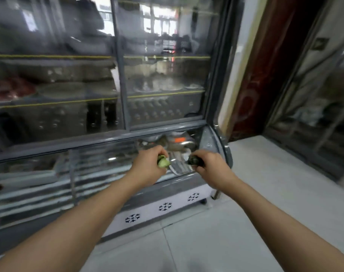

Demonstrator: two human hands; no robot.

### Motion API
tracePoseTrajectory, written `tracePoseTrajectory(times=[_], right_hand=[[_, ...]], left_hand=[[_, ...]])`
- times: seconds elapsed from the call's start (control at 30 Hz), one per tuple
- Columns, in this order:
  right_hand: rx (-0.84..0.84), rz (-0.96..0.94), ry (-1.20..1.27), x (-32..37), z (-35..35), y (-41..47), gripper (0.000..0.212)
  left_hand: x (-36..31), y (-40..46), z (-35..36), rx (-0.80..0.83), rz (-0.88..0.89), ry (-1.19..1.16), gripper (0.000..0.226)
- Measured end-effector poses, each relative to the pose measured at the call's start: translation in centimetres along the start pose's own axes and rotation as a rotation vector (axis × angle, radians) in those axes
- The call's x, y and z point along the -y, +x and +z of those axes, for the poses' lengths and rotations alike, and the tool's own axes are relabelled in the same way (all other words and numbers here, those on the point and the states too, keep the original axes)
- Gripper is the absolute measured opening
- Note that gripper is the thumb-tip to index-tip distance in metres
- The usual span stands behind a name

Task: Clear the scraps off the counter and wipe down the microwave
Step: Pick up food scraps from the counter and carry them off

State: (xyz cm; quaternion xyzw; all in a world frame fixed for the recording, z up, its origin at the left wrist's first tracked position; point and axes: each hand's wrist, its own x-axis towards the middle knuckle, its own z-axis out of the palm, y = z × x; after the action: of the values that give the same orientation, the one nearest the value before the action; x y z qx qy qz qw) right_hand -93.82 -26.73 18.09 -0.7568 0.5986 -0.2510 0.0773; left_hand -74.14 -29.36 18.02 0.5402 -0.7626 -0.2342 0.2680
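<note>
Green, pale vegetable scrap (pixel 163 161) sits clamped in the curled fingers of the left hand (pixel 147 165); the right hand (pixel 208 163) grips a dark scrap (pixel 194 160), both before the grey glass-fronted display cabinet (pixel 116 75).

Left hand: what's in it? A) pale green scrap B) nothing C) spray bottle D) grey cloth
A: the left hand is curled round a pale green scrap in front of the display case; the right hand grips a darker piece.
</note>
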Motion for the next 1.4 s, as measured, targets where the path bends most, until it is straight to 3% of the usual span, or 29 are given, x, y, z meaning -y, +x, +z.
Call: tracePoseTrajectory(times=[0.43, 0.97, 1.17, 1.4], right_hand=[[-0.166, 0.344, -0.063, -20.0, -11.3, -5.7, 0.013], [-0.252, 0.602, -0.13, -44.9, -20.5, 1.1, 0.017], [-0.243, 0.613, -0.138, -55.1, -23.7, 3.1, 0.018], [-0.175, 0.485, -0.138, -69.9, -29.4, 7.0, 0.017]], left_hand=[[-16.2, 11.5, 16.6, 0.222, 0.276, -0.011, 0.027], [-30.4, 35.3, 34.7, 0.413, 0.457, -0.022, 0.03], [-35.7, 41.6, 42.0, 0.425, 0.468, -0.034, 0.03], [-43.1, 50.1, 51.1, 0.331, 0.379, -0.037, 0.031]])
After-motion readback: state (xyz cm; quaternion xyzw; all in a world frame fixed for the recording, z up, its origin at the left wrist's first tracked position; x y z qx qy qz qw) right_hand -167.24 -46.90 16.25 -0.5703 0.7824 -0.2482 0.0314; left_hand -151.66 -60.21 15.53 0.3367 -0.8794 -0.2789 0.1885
